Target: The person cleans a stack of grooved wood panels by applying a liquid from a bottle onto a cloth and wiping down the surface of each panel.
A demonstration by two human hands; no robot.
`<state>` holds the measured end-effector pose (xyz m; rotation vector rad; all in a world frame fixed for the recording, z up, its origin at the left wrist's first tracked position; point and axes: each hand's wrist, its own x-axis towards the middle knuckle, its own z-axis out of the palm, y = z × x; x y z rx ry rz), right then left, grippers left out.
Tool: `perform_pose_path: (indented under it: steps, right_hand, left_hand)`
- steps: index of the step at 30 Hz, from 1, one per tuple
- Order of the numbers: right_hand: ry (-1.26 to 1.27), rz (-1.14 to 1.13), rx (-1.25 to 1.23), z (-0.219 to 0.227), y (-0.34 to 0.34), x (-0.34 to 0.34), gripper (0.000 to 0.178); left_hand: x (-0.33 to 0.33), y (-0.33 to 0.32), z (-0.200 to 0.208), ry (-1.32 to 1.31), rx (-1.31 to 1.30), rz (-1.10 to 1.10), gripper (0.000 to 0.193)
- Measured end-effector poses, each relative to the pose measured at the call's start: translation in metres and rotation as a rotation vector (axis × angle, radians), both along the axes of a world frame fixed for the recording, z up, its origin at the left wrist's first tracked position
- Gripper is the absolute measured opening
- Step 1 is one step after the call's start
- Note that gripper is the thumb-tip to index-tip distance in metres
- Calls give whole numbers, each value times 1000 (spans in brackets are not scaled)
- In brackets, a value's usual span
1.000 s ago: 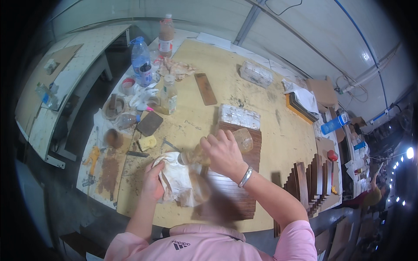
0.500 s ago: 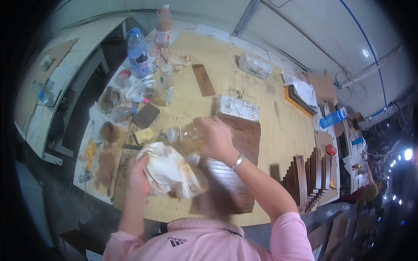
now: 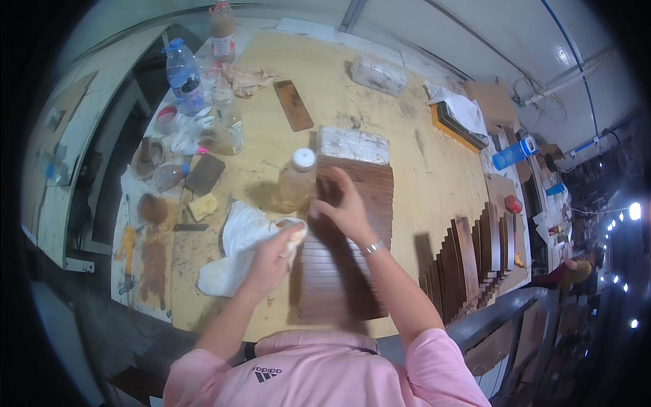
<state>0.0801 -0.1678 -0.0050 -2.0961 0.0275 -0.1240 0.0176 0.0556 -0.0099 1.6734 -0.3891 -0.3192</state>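
Note:
A clear plastic bottle [image 3: 293, 191] with a white cap and some yellowish liquid stands upright on the table. Close by its right side is my right hand [image 3: 347, 209], fingers apart and nothing in them. My left hand [image 3: 271, 261] grips a bunched white cloth [image 3: 239, 237], whose loose part hangs down to the left. Right in front of me lies a row of dark brown wooden strips [image 3: 339, 264], set side by side, partly under the shadow of my right arm. A wrapped white block [image 3: 354, 144] touches their far end.
Bottles [image 3: 183, 74], a yellow sponge [image 3: 202, 207], a dark flat pad [image 3: 205, 174] and rags crowd the left side. A brown board [image 3: 293, 105] lies farther back. Stacked strips [image 3: 468, 258] lean at the right, near a blue bottle [image 3: 513, 154]. Another person [image 3: 576, 273] is far right.
The bottle, tilted in my right hand before, now stands upright, and that hand has let go. My left hand has moved right with the cloth, which is more tightly bunched.

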Motion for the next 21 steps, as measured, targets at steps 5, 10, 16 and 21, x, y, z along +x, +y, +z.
perform_pose_path:
  steps: [5,10,16,21]
  right_hand:
    - [67,-162,-828,-19,-77,-87,81]
    - [99,-181,-631,-34,-80,-103,78]
    - [85,-187,-603,-30,-82,-100,78]
    - [74,-195,-583,-33,-86,-103,77]
  left_hand:
    - [-13,-22,-20,-728,590,-251,51]
    - [14,-15,-36,-887,844,-307,55]
    - [-3,-14,-24,-818,802,-347,47]
    - [-17,-20,-16,-702,688,-233,42]
